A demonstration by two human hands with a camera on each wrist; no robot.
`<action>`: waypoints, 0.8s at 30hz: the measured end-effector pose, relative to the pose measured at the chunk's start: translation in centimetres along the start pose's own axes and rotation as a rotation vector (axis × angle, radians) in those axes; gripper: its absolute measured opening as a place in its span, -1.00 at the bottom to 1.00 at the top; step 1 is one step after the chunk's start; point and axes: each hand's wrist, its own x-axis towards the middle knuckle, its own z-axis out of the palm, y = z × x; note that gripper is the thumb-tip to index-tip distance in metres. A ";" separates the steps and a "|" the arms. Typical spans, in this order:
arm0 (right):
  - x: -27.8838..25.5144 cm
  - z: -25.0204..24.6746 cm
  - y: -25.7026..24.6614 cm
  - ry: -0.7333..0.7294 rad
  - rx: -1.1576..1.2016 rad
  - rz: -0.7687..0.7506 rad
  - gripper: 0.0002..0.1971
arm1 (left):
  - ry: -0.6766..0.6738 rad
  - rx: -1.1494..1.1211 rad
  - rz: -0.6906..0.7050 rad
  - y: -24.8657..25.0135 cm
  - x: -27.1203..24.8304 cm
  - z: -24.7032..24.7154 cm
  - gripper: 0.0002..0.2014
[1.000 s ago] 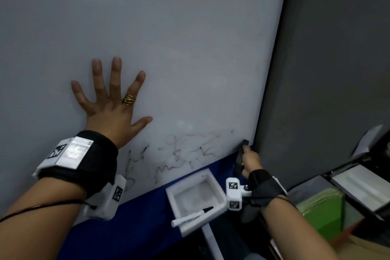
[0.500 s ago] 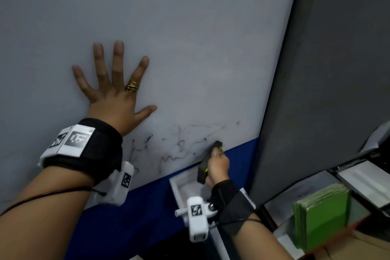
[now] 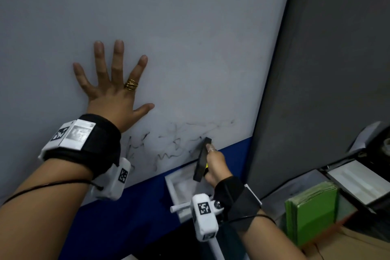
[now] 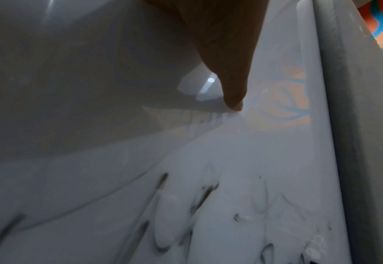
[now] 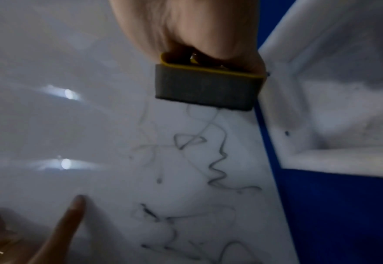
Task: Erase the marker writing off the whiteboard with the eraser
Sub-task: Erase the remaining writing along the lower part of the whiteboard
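Observation:
The whiteboard [image 3: 190, 38] stands upright, with faint black marker writing [image 3: 168, 143] smeared along its lower part, also in the left wrist view as marker writing [image 4: 204, 194] and in the right wrist view as marker writing [image 5: 217, 171]. My left hand [image 3: 114, 88] lies flat on the board with fingers spread, above and left of the writing; its thumb [image 4: 231, 80] touches the board. My right hand [image 3: 215, 164] grips a dark grey eraser [image 3: 202, 159] with a yellow back; the eraser [image 5: 206, 87] is at the right end of the writing, near the board's lower edge.
A white tray [image 3: 175, 186] holding a white marker [image 3: 179, 208] sits below the board on a blue surface [image 3: 126, 217]. A dark grey panel [image 3: 327, 69] borders the board on the right. Green folders [image 3: 312, 213] and other items lie lower right.
My right hand with the eraser moved left from the board's lower right corner onto the writing's right end. The left hand has stayed flat on the board.

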 end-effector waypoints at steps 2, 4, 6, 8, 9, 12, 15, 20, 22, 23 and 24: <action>1.2 -0.6 -2.1 0.141 -0.080 -0.224 -0.76 | -0.004 0.002 0.001 0.0 0.0 0.1 0.06; 3.1 -2.0 -5.7 0.262 -0.131 -0.396 -0.77 | -0.003 0.007 -0.004 -0.1 0.0 0.2 0.07; 4.8 -3.6 -9.0 0.313 -0.109 -0.383 -0.79 | -0.005 0.012 -0.007 0.0 0.1 0.3 0.06; 5.9 -4.7 -10.0 0.322 -0.071 -0.299 -0.74 | 0.003 0.007 -0.008 0.0 0.1 0.3 0.07; 5.4 -4.4 -9.6 0.302 -0.069 -0.282 -0.72 | 0.010 0.006 -0.009 0.0 0.1 0.4 0.07; 2.6 -1.3 -4.8 0.201 -0.153 -0.282 -0.76 | 0.021 0.010 -0.005 0.0 0.1 0.7 0.06; -1.3 1.6 0.1 0.026 -0.202 -0.322 -0.81 | 0.014 0.020 -0.005 0.0 0.1 0.5 0.06; -1.4 1.7 0.4 -0.005 -0.068 -0.252 -0.77 | 0.002 0.022 -0.005 0.1 0.0 0.3 0.05; 1.1 0.2 -1.9 0.166 -0.072 -0.313 -0.75 | -0.009 0.029 -0.007 0.0 0.0 0.3 0.05; 2.6 -0.8 -3.2 0.254 -0.069 -0.335 -0.71 | -0.015 0.033 -0.008 0.1 0.0 0.2 0.05; 4.0 -1.6 -4.5 0.309 -0.056 -0.345 -0.68 | -0.020 0.039 -0.010 0.1 0.0 0.2 0.06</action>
